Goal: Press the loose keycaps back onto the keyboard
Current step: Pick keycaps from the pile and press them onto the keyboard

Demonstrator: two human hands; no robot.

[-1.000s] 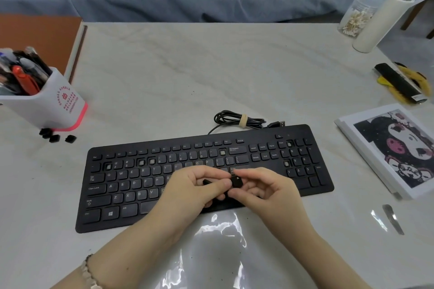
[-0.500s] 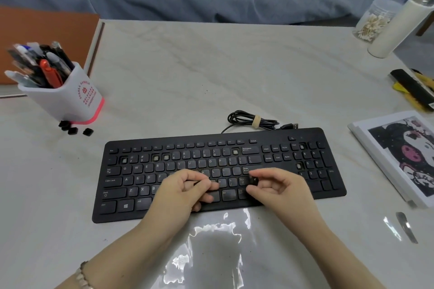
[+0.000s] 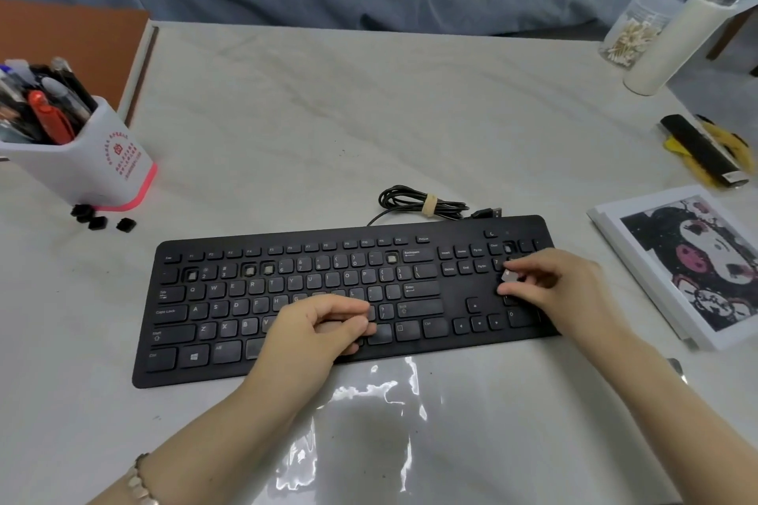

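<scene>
The black keyboard [image 3: 287, 299] lies in front of me, with several bare switch spots in its number row [image 3: 249, 270] and one on the number pad [image 3: 507, 248]. My right hand [image 3: 562, 287] hovers over the number pad and pinches a small dark keycap [image 3: 510, 277] between thumb and fingertips. Over the lower middle keys rests my left hand [image 3: 324, 326], fingers curled and thumb against the index finger; whether it holds anything is hidden. Several loose black keycaps [image 3: 102, 219] lie on the table by the pen holder, left of the keyboard.
A white pen holder [image 3: 86, 164] stands at the far left. The keyboard's coiled cable [image 3: 418, 203] lies behind it. On the right are a picture book [image 3: 693, 262], a black and yellow object [image 3: 705, 152], a white bottle [image 3: 681, 37] and a jar [image 3: 631, 33].
My right hand has carried the keycap from the middle of the keyboard rightward to the number pad. The left hand has stayed on the lower middle keys.
</scene>
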